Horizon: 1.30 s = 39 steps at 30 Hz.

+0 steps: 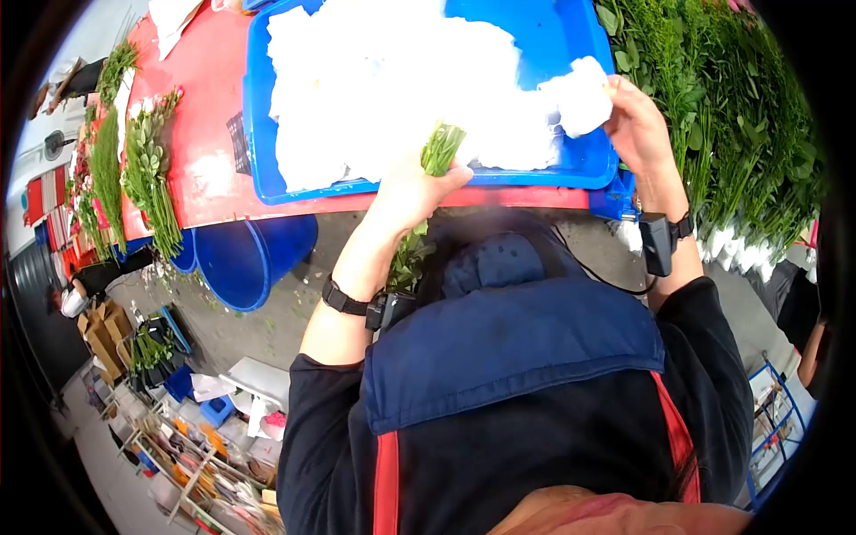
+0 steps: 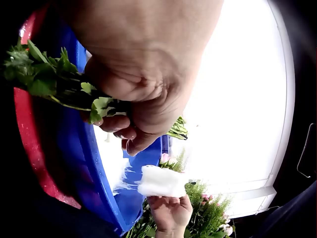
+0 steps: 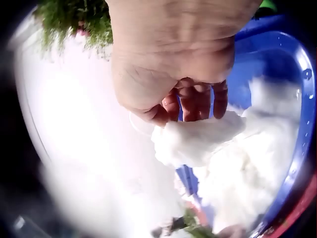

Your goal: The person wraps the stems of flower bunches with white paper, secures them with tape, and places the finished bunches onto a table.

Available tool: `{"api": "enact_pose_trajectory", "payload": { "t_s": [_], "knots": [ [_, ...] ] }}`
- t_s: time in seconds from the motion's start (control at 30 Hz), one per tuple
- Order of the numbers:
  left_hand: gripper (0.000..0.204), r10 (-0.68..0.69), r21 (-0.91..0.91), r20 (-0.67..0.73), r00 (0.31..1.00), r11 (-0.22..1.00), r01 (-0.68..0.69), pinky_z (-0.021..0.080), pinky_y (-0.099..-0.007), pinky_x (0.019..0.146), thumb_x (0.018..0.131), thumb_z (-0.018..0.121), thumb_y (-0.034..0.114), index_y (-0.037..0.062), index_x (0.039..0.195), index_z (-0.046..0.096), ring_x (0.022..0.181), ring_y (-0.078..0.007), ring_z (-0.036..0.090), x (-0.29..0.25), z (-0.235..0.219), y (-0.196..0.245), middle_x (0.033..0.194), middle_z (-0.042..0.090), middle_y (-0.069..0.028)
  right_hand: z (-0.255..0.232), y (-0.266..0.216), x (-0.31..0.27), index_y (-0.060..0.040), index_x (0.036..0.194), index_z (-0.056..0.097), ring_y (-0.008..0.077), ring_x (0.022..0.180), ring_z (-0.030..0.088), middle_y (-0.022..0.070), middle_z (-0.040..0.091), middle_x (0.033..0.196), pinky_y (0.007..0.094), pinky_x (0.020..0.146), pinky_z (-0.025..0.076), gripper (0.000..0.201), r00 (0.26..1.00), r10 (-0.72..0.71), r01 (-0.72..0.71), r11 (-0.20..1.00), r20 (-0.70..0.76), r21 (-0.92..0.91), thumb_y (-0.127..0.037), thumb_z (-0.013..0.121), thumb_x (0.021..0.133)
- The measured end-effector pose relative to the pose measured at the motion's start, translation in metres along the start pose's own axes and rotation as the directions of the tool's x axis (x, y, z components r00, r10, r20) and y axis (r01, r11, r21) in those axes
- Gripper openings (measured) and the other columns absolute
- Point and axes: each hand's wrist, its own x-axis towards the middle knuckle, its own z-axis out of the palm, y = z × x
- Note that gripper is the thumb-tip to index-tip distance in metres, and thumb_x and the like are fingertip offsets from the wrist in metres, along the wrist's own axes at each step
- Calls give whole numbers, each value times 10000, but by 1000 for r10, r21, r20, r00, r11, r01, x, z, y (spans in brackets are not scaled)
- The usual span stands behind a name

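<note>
My left hand grips a bunch of green stems, cut ends up at the blue tray's near side. Below the fist the leafy part sticks out, as the left wrist view shows. With thumb and fingertips, my right hand pinches a soft white wad, like wet cotton, over the tray's right end. In the right wrist view the wad hangs from the fingertips, close over more white material. The blue tray is largely filled with this white stuff, overexposed in the head view.
The tray stands on a red table. Leafy bundles with white-wrapped ends lie at the right. Flower bunches lie at the table's left, above a blue bucket. A cluttered rack stands lower left.
</note>
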Motion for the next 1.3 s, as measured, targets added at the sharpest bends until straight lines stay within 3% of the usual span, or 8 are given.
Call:
{"api": "enact_pose_trajectory", "payload": {
  "t_s": [0.13, 0.23, 0.27, 0.37, 0.47, 0.6, 1.17, 1.3],
  "knots": [
    [160, -2, -97, -12, 1000, 995, 1, 384, -227, 455, 819, 700, 187, 34, 837, 656, 502, -55, 474, 1, 0, 17, 609, 550, 33, 14, 4, 9, 15, 1286, 496, 237, 1131, 589, 119, 605, 1229, 389, 981, 459, 397, 983, 41, -122, 870, 177, 478, -217, 489, 964],
    [159, 356, -57, -231, 905, 924, -378, 392, -241, 439, 810, 703, 165, 18, 839, 652, 488, -69, 482, 15, 13, 11, 631, 573, 11, 31, 29, 14, 9, 1160, 583, 201, 964, 653, 99, 653, 1094, 355, 840, 540, 299, 974, 208, -180, 952, -94, 246, -198, 512, 956],
    [162, 312, -88, -202, 928, 938, -335, 396, -246, 436, 807, 703, 161, 12, 839, 649, 485, -74, 488, 18, 13, 11, 636, 579, 3, 36, 33, 15, 2, 1197, 566, 160, 937, 649, 71, 662, 1050, 331, 837, 537, 314, 973, 216, -227, 958, 83, 174, -190, 521, 953],
    [171, 182, -132, -138, 974, 971, -200, 401, -256, 426, 798, 700, 153, -3, 840, 641, 477, -86, 501, 19, 12, 28, 644, 589, -14, 86, 44, 12, 23, 1097, 600, 163, 860, 651, 86, 660, 976, 293, 763, 549, 259, 944, 322, -313, 942, -69, 116, -177, 573, 934],
    [180, 42, -86, -124, 991, 995, -53, 462, -305, 476, 750, 644, 173, 14, 833, 631, 500, -146, 567, 24, 10, 25, 622, 599, -66, 94, 42, 13, 26, 1096, 602, 113, 795, 612, 70, 649, 949, 269, 726, 529, 293, 951, 301, -303, 868, -70, -393, -204, 610, 914],
    [212, 36, -192, -90, 995, 980, -53, 389, -251, 425, 801, 693, 165, -6, 916, 642, 471, -87, 485, 23, 3, 22, 638, 570, -13, 91, 53, 6, 45, 1100, 616, 50, 700, 533, 2, 615, 825, 214, 607, 457, 278, 998, 54, -17, 653, 24, -757, -113, 559, 879],
    [303, 11, -255, -61, 998, 967, -27, 352, -230, 439, 853, 713, 247, 20, 1015, 593, 486, -62, 432, 17, -8, 15, 634, 526, 25, 87, 57, 8, 7, 1096, 631, 72, 849, 591, 26, 658, 977, 235, 770, 477, 286, 935, 345, -315, 913, 79, -260, -228, 608, 936],
    [268, 131, -107, -125, 983, 984, -144, 358, -235, 439, 862, 703, 265, 33, 962, 612, 471, -62, 434, 18, -11, 3, 642, 561, 11, 94, 46, 15, -22, 1089, 593, 85, 889, 599, 37, 652, 1012, 247, 797, 479, 221, 983, 140, -156, 977, -115, -147, -190, 587, 946]
  ]
}}
